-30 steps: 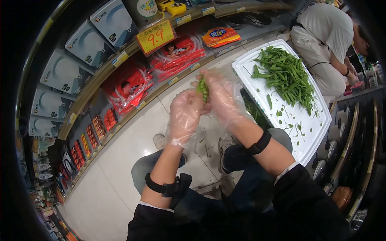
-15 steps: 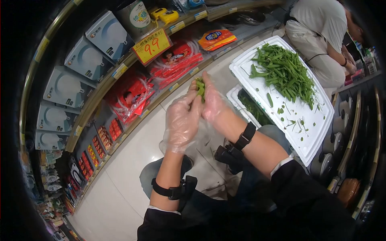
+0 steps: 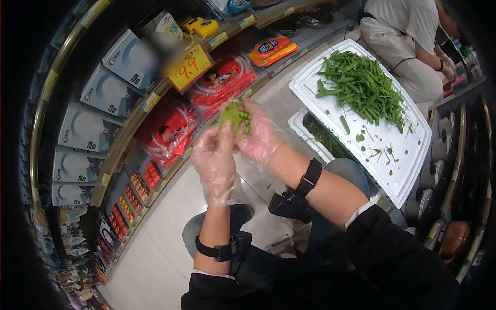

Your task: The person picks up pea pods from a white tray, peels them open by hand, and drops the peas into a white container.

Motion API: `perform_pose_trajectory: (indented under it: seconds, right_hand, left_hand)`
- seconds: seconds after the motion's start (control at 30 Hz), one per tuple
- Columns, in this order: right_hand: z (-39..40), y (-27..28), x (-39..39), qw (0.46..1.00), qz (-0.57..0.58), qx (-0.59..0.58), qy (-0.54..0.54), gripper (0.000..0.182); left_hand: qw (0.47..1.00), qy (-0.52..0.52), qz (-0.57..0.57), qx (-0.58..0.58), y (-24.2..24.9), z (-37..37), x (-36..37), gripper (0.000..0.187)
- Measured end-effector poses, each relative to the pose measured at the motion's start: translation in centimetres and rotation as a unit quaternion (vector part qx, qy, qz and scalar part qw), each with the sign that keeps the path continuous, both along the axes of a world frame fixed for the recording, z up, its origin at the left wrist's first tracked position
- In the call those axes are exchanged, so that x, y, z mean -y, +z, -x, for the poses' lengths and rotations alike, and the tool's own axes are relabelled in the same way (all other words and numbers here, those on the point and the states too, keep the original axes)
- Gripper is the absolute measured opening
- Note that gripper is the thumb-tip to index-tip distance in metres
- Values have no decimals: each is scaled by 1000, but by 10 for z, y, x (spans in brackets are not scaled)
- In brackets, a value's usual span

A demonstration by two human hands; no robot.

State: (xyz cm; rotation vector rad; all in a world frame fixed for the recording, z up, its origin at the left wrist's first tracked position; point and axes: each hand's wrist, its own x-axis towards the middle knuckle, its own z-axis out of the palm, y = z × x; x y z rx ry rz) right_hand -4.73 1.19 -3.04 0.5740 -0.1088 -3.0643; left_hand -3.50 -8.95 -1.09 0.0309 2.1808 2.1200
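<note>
Both my hands wear clear plastic gloves and meet in front of me, above the floor by the lower shelf. My left hand [image 3: 213, 160] pinches a light green, split-open pea pod [image 3: 230, 117] between thumb and fingers. Several round green peas [image 3: 245, 122] lie against the curled fingers and palm of my right hand [image 3: 262, 138], right beside the pod. To the right, a heap of green pea pods [image 3: 361, 85] rests on a white foam lid [image 3: 356, 155], with loose pods and leafy scraps scattered on its lower part.
Under the lid is a white foam box [image 3: 299, 124] with more greens inside. Shelves with boxed goods [image 3: 85, 129], red packets [image 3: 168, 129] and a yellow price sign [image 3: 192, 67] curve along the left. Another person [image 3: 398, 46] crouches at upper right. Pots [image 3: 431, 173] line the right shelf.
My hands have shifted slightly left and down and turned, so the opened pod and the peas now show. The view has tilted a little.
</note>
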Motion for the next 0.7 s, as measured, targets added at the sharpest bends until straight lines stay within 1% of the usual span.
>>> perform_pose_trajectory:
  seconds: [0.03,0.07,0.1,0.13,0.17,0.27,0.3,0.33,0.37,0.4,0.43,0.47,0.5,0.53,0.57,0.6,0.63,0.67,0.7]
  right_hand:
    - [-2,1,0,999,-17,-37,14,32]
    - [-3,2,0,999,-15,-37,11,32]
    - [-6,10,0,998,-52,-15,35,31]
    - [-8,15,0,994,-90,8,58,29]
    - [-7,13,1,995,-88,8,56,29]
    - [-4,7,1,994,-69,29,80,24]
    - [-5,7,-1,989,-62,68,118,22]
    - [-7,7,-3,980,-55,108,155,22]
    - [-9,3,-7,981,-56,108,153,22]
    - [-13,-5,-13,979,-22,61,193,24]
    - [-19,-6,-21,973,12,14,230,30]
    - [-31,-1,-44,978,-1,11,206,30]
    - [-43,3,-64,979,-47,-64,189,35]
    - [-58,13,-84,971,-93,-135,171,41]
    - [-79,25,-106,979,-115,-93,138,45]
    - [-105,48,-126,984,-136,-50,105,49]
    - [-135,56,-147,986,-142,-62,59,49]
    - [-169,60,-170,984,-146,-97,39,50]
    - [-206,63,-187,978,-199,-62,-11,52]
  left_hand:
    - [999,25,-7,-29,-2,1,1,17]
    - [997,50,-14,-58,-4,3,2,17]
    - [997,48,-13,-59,-5,3,2,17]
    - [993,55,-42,-99,-6,4,3,16]
    - [986,61,-72,-140,-6,5,3,16]
    - [978,83,-122,-145,-3,11,8,15]
    - [974,98,-147,-142,0,12,9,15]
    - [974,95,-176,-108,8,10,10,16]
    - [974,92,-177,-107,11,10,10,16]
    - [969,106,-202,-96,14,12,9,17]
    - [963,116,-228,-84,17,16,8,18]
    - [963,90,-252,-26,15,25,1,20]
    - [962,79,-261,-22,7,28,-7,20]
    - [985,-12,-166,45,-4,29,-18,21]
    - [986,-106,-64,111,-16,27,-30,22]
    - [976,-195,25,98,-27,20,-47,25]
    - [950,-280,113,78,-38,12,-66,27]
    - [925,-330,183,52,-56,9,-86,30]
    - [892,-375,250,25,-77,5,-106,33]
